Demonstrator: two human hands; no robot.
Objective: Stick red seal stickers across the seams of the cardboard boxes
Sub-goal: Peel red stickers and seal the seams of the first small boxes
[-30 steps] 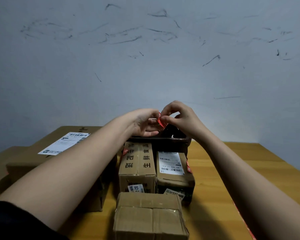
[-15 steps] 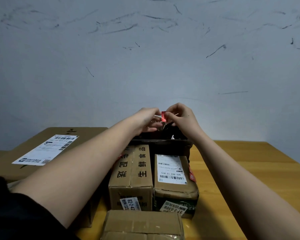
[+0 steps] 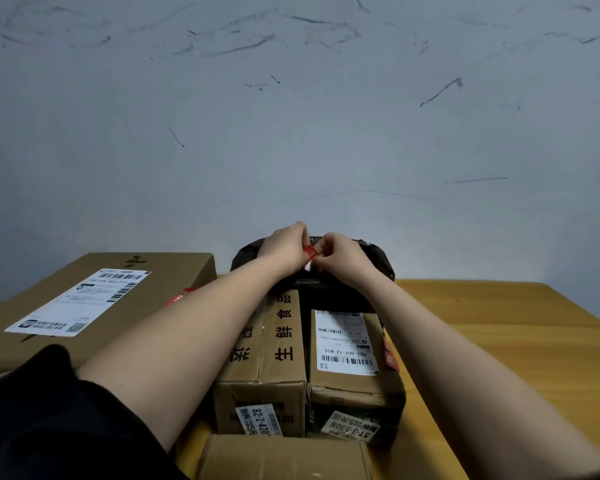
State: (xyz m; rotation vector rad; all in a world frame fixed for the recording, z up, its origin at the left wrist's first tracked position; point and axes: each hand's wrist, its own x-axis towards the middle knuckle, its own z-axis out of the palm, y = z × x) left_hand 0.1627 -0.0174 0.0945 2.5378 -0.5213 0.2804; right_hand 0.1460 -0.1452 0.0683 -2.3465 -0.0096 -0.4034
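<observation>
Sticker, red, pinched between the left hand and right hand, each grip closed on it above a dark parcel at the tabletop's far edge; its print is unreadable; nearer boxes read "82-2-420" and "502 602-12-B15"; both arms reach forward; the nearest box is cut off.

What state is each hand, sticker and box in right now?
left hand: pinching the red sticker.
right hand: pinching the same sticker.
red sticker: held above the dark parcel, not yet stuck.
printed box: closed.
labelled box: closed, red seal on its right edge.
large box: closed.
</observation>
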